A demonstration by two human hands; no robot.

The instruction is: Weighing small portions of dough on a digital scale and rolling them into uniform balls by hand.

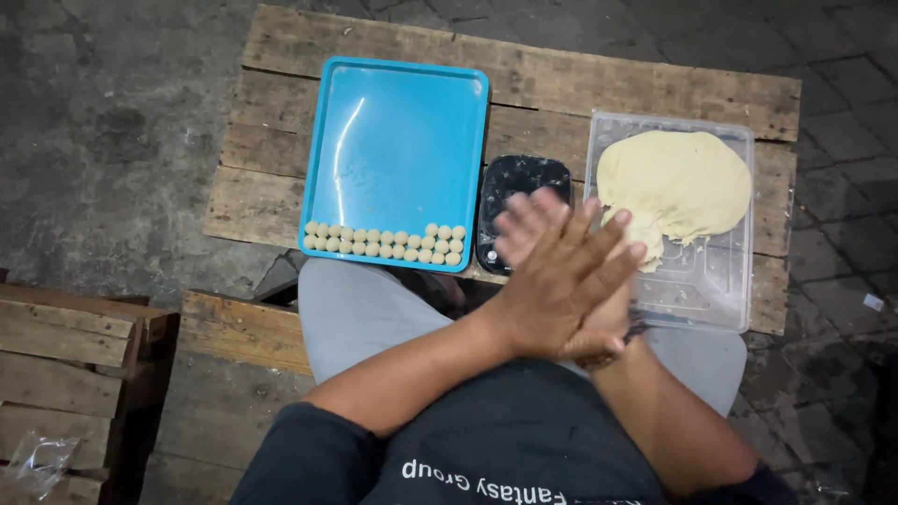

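Note:
My left hand (571,285) lies flat on top of my right hand (520,224), palm against palm, above my lap at the table's near edge. The right fingers are motion-blurred, and whatever sits between the palms is hidden. A bracelet shows at my right wrist. Just left of the hands, a blue tray (402,112) holds two rows of several small pale dough balls (383,243) along its near edge. To the right, a clear plastic tray (711,290) carries a large flat mass of pale dough (678,182).
A small black container (520,178) stands between the two trays. Everything rests on a rough wooden pallet table (561,79) over dark paving. A wooden bench (238,327) and a wooden crate (65,346) with a plastic bag (37,463) are at lower left.

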